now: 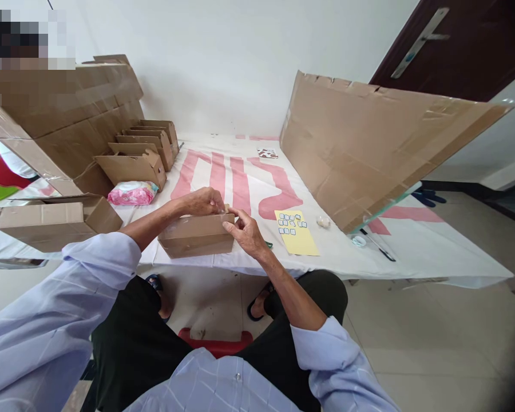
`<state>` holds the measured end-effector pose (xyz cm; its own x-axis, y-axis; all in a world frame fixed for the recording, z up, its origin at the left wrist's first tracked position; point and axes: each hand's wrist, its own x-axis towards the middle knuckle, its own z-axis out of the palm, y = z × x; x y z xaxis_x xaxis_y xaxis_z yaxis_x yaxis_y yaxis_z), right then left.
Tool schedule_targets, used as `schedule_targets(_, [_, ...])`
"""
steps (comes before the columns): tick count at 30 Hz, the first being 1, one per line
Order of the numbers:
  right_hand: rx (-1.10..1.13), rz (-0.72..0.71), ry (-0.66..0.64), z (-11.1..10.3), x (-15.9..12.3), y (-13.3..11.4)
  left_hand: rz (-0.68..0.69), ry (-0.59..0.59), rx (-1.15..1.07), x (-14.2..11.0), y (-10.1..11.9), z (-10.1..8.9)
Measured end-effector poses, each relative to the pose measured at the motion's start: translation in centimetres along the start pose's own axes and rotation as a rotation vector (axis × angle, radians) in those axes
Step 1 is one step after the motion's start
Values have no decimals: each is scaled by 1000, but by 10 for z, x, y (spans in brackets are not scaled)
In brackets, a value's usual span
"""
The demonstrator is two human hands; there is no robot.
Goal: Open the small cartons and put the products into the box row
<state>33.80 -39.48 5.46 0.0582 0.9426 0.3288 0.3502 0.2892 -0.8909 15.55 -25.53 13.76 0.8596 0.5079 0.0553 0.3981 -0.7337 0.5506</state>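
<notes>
A small brown cardboard box lies near the front edge of the cloth-covered table, its long side facing me. Over its top, toward the right end, my left hand is closed with the fingers curled down; what the fingertips pinch is hidden. My right hand grips the box's right end, thumb on the near face and fingers at the upper edge. A small tan bit of card shows between the two hands. Just right of the right hand lies a yellow sheet with several small outlined stickers.
Several open cardboard boxes stand at the left, beside a pink plastic packet. Another box sits at the front left. A large cardboard panel leans at right, near a tape roll and a pen. A person is partly visible at far left.
</notes>
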Motion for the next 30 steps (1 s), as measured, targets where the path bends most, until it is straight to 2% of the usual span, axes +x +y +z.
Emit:
schedule_targets(8, [-59,-75,4,2,-2,2,-105,49,-19,1,0,4])
schedule_targets(15, [-46,-53,6,2,-2,-1,-151,59,21,5,3,5])
schedule_targets(21, [-36,-31,18,2,-4,-5,-122,111,113,5,5,-2])
schedule_targets(30, [-18,-15,12,3,-4,-8,-117,174,118,0,4,-4])
